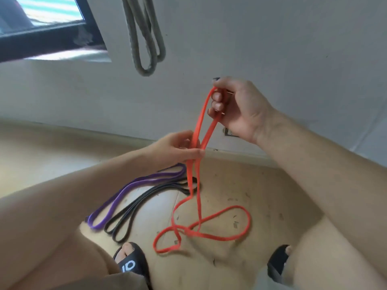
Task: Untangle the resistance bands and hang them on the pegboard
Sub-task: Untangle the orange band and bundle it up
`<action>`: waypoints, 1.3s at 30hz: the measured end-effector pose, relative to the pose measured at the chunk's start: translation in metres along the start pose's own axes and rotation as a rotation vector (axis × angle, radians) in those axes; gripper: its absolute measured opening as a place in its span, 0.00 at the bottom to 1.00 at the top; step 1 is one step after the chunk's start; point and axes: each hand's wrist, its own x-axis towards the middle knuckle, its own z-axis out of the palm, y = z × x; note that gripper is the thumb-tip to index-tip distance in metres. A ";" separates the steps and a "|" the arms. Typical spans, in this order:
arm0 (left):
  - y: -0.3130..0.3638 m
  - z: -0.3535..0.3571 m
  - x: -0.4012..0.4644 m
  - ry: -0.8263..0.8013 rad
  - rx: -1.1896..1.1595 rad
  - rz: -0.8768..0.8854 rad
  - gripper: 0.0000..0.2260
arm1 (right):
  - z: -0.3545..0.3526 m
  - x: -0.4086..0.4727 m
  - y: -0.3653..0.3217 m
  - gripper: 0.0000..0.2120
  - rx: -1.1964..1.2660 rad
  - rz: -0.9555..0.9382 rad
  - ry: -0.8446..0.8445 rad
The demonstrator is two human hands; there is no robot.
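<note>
An orange resistance band [201, 225] runs from my raised right hand [234, 107], which grips its top loop, down through my left hand [180, 149], which pinches both strands lower down. The band's lower part lies twisted in crossing loops on the tan floor. A purple band [134, 189] and a black band [146, 201] lie side by side on the floor to the left, apart from my hands. A grey band [146, 38] hangs doubled on the white wall above.
The white wall [272, 49] meets the floor [240, 197] just behind my hands. A dark-framed window [41, 34] sits at upper left. My feet in black sandals [132, 262] stand at the bottom, either side of the orange loops. No pegboard is visible.
</note>
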 end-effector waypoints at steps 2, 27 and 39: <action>-0.004 0.006 0.001 -0.011 0.051 0.002 0.09 | -0.006 0.000 0.002 0.10 -0.037 0.019 0.027; 0.022 0.004 0.028 0.037 0.003 0.052 0.12 | -0.045 0.015 0.010 0.04 -0.423 0.117 0.010; 0.017 0.004 0.029 -0.071 -0.226 -0.006 0.20 | -0.031 0.014 0.020 0.02 -0.326 0.111 -0.033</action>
